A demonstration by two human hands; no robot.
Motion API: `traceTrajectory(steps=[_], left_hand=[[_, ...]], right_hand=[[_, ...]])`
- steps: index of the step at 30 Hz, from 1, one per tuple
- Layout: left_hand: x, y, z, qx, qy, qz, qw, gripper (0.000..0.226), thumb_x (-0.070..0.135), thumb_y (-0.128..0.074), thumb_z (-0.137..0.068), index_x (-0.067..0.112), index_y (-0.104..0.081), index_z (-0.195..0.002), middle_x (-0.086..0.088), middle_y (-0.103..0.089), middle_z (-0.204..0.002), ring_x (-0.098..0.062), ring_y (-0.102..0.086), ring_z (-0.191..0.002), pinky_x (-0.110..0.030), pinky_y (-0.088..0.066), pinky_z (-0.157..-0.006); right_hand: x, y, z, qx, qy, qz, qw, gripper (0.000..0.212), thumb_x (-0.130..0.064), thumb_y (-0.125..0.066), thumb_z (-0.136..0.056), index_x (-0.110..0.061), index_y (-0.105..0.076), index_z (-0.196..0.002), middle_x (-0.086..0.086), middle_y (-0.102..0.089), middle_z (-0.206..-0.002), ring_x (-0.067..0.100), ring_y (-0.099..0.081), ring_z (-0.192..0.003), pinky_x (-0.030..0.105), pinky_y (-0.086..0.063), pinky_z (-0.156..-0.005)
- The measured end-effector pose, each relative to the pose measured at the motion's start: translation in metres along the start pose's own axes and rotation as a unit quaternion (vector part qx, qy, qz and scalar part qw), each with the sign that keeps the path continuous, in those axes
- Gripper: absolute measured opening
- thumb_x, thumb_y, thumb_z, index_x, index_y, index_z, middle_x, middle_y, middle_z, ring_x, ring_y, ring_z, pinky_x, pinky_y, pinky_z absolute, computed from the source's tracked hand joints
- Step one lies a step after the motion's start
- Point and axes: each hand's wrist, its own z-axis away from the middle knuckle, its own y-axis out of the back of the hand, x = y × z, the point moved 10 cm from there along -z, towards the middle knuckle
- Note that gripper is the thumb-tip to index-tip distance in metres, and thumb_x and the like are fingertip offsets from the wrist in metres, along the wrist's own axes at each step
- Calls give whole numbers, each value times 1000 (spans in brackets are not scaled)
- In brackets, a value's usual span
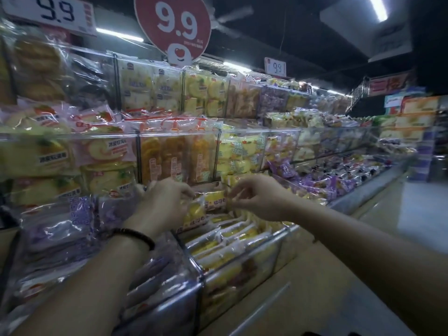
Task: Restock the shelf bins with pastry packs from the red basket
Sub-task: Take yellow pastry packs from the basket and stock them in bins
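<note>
Clear acrylic bin (242, 270); left hand (162, 204), right hand (257, 197) pinch crinkly yellow pack (209, 202).

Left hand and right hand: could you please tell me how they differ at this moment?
The left hand has a dark bead bracelet on its wrist; the right hand has a bare wrist. The left hand grips the left end of the yellow pastry pack; the right hand pinches its right end. Both hold that one pack.
</note>
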Motion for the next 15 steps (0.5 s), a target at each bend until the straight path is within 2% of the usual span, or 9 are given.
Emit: traceTrajectory(steps=[2, 3, 5, 7, 9, 13, 15], left_hand=[[20, 11, 7, 9, -46, 101, 994, 9, 50, -69, -95, 55, -64, -88, 23, -65, -109, -12, -63, -105, -52, -46, -103], [34, 16, 14, 1, -69, 147, 987, 12, 48, -71, -95, 53, -65, -87, 23, -68, -104, -7, -65, -96, -43, -55, -92], [69, 24, 35, -31, -106, 212, 971, 8, 41, -75, -95, 46, -71, -91, 17, -73, -97, -4, -68, -84, -31, -57, -73], [104, 27, 64, -63, -138, 258, 954, 1, 41, -77, -94, 40, -76, -93, 13, -75, -89, -8, -70, -78, -33, -59, -72], [139, 11, 101, -130, -164, 277, 938, 5, 46, -75, -94, 42, -76, -97, 14, -75, -86, -8, -72, -78, -38, -61, -73], [180, -49, 168, -232, -189, 258, 919, 11, 47, -73, -96, 40, -76, -104, 16, -76, -92, -2, -72, -76, -38, -64, -75], [191, -91, 201, -289, -177, 238, 910, 15, 48, -69, -98, 37, -74, -107, 15, -75, -96, -2, -72, -72, -33, -63, -71]], right_hand=[[1, 17, 33, 9, -11, -1, 1000, 13, -26, -71, -98, -20, -77, -109, -5, -76, -92, 16, -75, -83, 33, -65, -75], [3, 25, 49, 12, -14, -2, 1000, 13, -27, -71, -99, -20, -78, -108, -4, -77, -88, 17, -75, -80, 32, -64, -70], [8, 35, 80, 15, -19, -11, 1000, 13, -27, -71, -99, -20, -78, -106, -3, -78, -82, 12, -75, -73, 28, -60, -62], [15, 39, 109, 12, -23, -19, 999, 12, -26, -71, -99, -19, -78, -105, -2, -79, -82, 9, -76, -70, 28, -60, -59], [28, 35, 138, 0, -36, -32, 999, 13, -25, -70, -100, -17, -77, -107, 1, -79, -84, 13, -77, -72, 34, -63, -61], [70, 5, 191, -29, -88, -50, 994, 13, -28, -69, -101, -19, -76, -108, 1, -79, -85, 15, -77, -73, 34, -62, -59], [101, -21, 218, -53, -127, -55, 989, 15, -30, -68, -102, -19, -76, -109, 0, -79, -86, 15, -77, -74, 34, -62, -61]])
